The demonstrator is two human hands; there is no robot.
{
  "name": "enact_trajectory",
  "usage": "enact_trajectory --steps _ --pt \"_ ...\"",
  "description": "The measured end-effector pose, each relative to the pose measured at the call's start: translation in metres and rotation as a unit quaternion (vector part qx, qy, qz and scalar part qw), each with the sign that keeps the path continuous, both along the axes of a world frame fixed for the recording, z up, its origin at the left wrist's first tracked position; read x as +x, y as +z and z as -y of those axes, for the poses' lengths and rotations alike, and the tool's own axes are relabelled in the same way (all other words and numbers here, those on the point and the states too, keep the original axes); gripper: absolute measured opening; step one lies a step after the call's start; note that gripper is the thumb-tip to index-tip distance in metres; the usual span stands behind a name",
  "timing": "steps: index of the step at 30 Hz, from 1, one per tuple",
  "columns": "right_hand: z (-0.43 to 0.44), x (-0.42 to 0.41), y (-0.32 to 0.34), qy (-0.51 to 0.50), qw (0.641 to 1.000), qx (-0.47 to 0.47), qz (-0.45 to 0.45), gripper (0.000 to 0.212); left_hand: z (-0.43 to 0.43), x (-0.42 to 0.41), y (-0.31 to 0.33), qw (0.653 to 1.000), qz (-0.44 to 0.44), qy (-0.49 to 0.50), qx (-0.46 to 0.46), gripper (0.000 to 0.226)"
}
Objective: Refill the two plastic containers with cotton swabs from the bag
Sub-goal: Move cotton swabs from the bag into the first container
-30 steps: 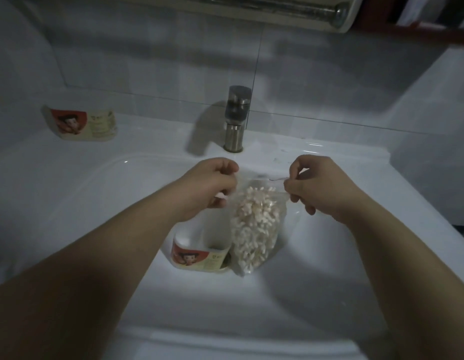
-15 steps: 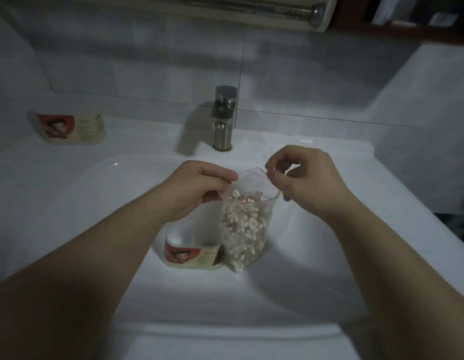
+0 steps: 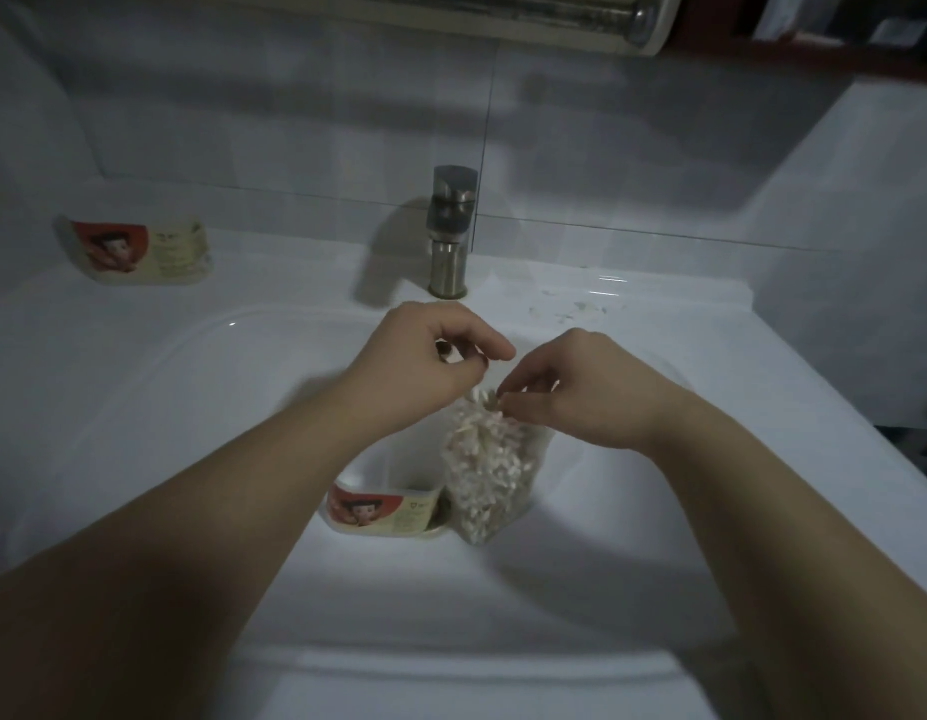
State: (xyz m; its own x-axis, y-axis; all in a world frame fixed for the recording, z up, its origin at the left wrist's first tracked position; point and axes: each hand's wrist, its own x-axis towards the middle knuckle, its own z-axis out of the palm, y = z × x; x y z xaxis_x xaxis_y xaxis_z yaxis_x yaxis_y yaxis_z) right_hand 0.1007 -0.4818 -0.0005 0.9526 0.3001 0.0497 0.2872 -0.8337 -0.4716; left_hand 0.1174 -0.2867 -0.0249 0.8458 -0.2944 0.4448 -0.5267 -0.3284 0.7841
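Note:
A clear plastic bag (image 3: 487, 475) full of cotton swabs hangs upright over the white sink basin (image 3: 217, 407). My left hand (image 3: 425, 366) pinches the bag's top edge on its left side. My right hand (image 3: 570, 397) has its fingertips at the bag's mouth, closed on the top of the swabs. One plastic container (image 3: 386, 511) with a red and cream label stands in the basin, touching the bag's left side and partly hidden by my left forearm. The second container (image 3: 134, 249), with the same label, lies on the counter at the far left.
A metal tap (image 3: 451, 233) stands behind the basin, just beyond my hands. Tiled walls close in the back and both sides. A metal rail (image 3: 503, 7) runs overhead. The counter's right edge drops off at the right.
My hands have come closer together over the bag. The right hand has left the bag's right edge and dipped its fingertips into the mouth, onto the swabs.

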Motion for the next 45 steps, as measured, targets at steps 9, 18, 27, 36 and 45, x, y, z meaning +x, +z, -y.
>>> enact_trajectory --steps 9,18,27,36,45 --pt "0.004 0.003 0.004 -0.042 0.987 0.152 0.032 0.012 -0.001 0.006 -0.008 0.997 -0.06 0.005 0.042 0.021" --pt "0.002 0.005 0.006 -0.061 0.962 0.256 0.073 0.01 0.004 0.008 -0.013 0.993 -0.051 0.003 0.107 0.042" --pt "-0.011 0.003 0.0 -0.032 0.941 0.332 0.061 0.007 0.004 0.007 -0.011 0.997 -0.033 -0.003 0.066 0.023" --pt "-0.005 0.008 -0.004 -0.018 0.988 0.145 0.043 0.017 0.01 0.011 -0.005 0.984 -0.087 0.079 -0.133 0.03" --pt "-0.013 0.006 -0.01 0.036 0.999 0.025 0.032 0.013 0.016 0.007 0.014 0.906 -0.206 0.004 -0.369 0.028"
